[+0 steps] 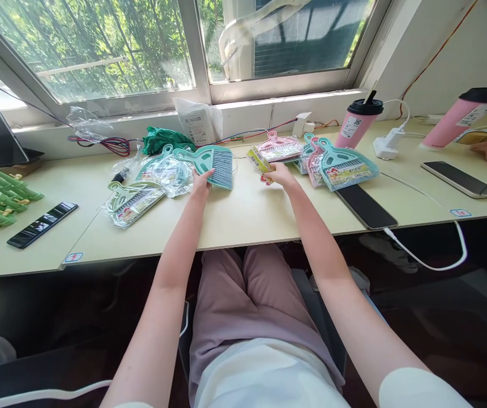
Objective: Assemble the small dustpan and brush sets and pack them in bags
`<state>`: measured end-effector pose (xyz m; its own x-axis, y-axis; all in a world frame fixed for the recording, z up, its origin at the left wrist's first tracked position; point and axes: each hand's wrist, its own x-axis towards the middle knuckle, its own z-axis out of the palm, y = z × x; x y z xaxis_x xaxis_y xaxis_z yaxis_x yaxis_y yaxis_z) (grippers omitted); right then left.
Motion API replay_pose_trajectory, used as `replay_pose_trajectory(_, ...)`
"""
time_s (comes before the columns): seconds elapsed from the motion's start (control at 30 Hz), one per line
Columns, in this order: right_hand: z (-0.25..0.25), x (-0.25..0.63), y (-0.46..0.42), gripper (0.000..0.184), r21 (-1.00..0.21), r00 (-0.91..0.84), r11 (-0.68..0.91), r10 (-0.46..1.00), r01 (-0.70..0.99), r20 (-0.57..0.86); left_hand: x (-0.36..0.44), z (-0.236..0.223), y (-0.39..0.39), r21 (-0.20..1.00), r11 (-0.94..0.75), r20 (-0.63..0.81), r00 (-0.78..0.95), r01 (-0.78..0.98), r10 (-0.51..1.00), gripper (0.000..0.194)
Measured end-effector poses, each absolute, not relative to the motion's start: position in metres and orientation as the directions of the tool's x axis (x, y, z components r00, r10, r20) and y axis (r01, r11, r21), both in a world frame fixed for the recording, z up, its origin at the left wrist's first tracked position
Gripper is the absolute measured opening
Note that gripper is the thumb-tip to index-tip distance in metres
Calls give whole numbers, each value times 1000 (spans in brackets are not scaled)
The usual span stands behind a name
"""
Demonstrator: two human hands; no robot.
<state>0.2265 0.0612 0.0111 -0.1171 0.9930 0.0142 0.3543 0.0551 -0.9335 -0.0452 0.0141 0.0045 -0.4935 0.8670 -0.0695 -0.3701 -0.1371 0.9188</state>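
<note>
Left hand (pixel 201 179): fingers gripping one teal brush (pixel 214 162). Right hand (pixel 282 173): fingers pinching one yellow printed card (pixel 259 160); pink brush set (pixel 281 148) lies far.

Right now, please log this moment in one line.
left hand: holding teal brush | right hand: holding yellow printed item | nearby: pink brush set
</note>
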Motion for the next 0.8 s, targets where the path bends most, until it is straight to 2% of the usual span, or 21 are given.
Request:
replay_pose_trajectory(0.13, 26, 209, 48, 34, -997, -86, 49, 995, 58, 43, -44, 1, 16, 932, -167, 1, -457, -322, 889, 68)
replay_pose_trajectory(0.23, 29, 208, 43, 32, -999, -74, 14, 997, -47, 17, -40, 0, 17, 927, -177, 18, -432, -331, 902, 75)
replay_pose_trajectory(0.33, 27, 212, 42, 30, -993, -137, -13, 991, -120, 4, -33, 3, 14, 911, -197, 30, -417, -363, 908, 80)
replay_pose_trajectory(0.43, 25, 213, 41, 29, -985, -208, -46, 978, -168, -10, -27, 7, 10, 897, -191, 22, -392, -399, 920, 85)
replay_pose_trajectory(0.53, 22, 207, 37, 21, -982, -185, -90, 981, -167, -58, -24, 8, 8, 880, -181, 8, -369, -439, 929, 91)
replay_pose_trajectory(0.63, 18, 198, 32, 13, -986, -133, -101, 988, -133, -83, -23, 8, 7, 876, -179, 9, -356, -448, 934, 88)
replay_pose_trajectory(0.8, 16, 192, 28, 17, -984, -158, -102, 984, -148, -78, -21, 5, 7, 889, -195, 43, -349, -414, 936, 86)
